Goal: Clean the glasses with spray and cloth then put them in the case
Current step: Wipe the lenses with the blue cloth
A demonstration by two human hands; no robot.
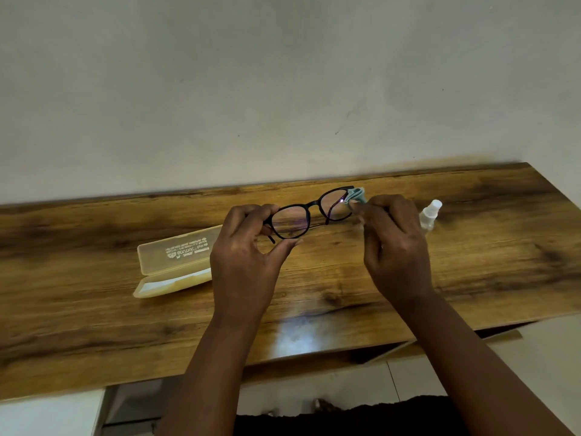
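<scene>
Black-framed glasses [309,206] are held above the wooden table [471,247]. My left hand [245,256] pinches the frame around its left lens between thumb and fingers. My right hand [393,247] pinches a small light-blue cloth [356,195] against the outer edge of the right lens. A translucent beige glasses case [169,262] lies open on the table to the left, its lid tipped back with printed text showing. A small clear spray bottle [429,215] with a white cap stands just behind my right hand.
A pale wall rises directly behind the table's far edge. The table's near edge runs across the lower part of the view, with light floor and a white panel below it. A bright light reflection sits on the wood near the front edge.
</scene>
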